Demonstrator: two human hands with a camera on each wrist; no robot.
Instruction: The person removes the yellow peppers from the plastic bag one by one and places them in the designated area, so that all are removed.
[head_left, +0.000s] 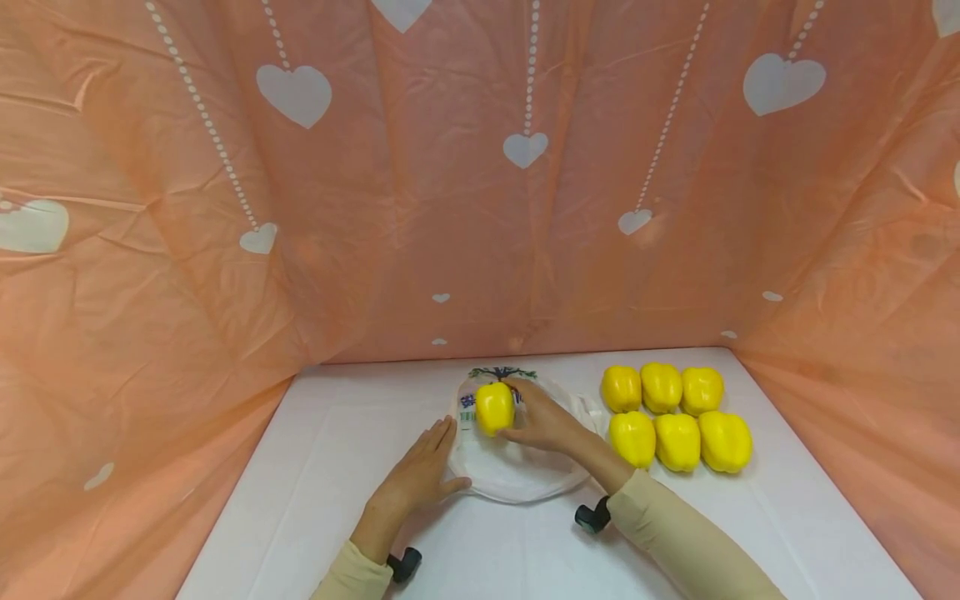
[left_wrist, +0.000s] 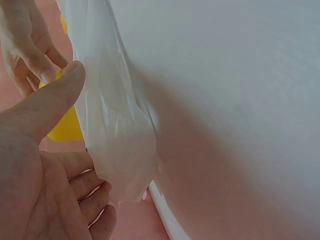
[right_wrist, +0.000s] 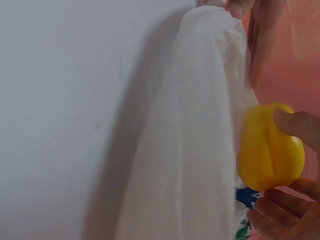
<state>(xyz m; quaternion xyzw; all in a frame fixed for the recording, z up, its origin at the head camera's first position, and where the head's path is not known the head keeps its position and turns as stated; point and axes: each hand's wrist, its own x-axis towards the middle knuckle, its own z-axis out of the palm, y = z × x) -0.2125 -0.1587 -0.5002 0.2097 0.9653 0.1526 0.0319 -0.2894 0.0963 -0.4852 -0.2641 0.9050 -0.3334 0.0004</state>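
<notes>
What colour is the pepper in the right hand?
Yellow: the pepper shows best in the right wrist view.

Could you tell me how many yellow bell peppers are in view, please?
7. One yellow bell pepper is held by the right hand over the white plastic bag; six peppers lie in two rows of three to the right.

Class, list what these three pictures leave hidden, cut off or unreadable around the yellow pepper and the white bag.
- Head view: the print on the white bag is too small to read and partly behind the held pepper.
- Left wrist view: that pepper is mostly behind the left hand and bag.
- Right wrist view: the right hand is cut by the edge.
</notes>
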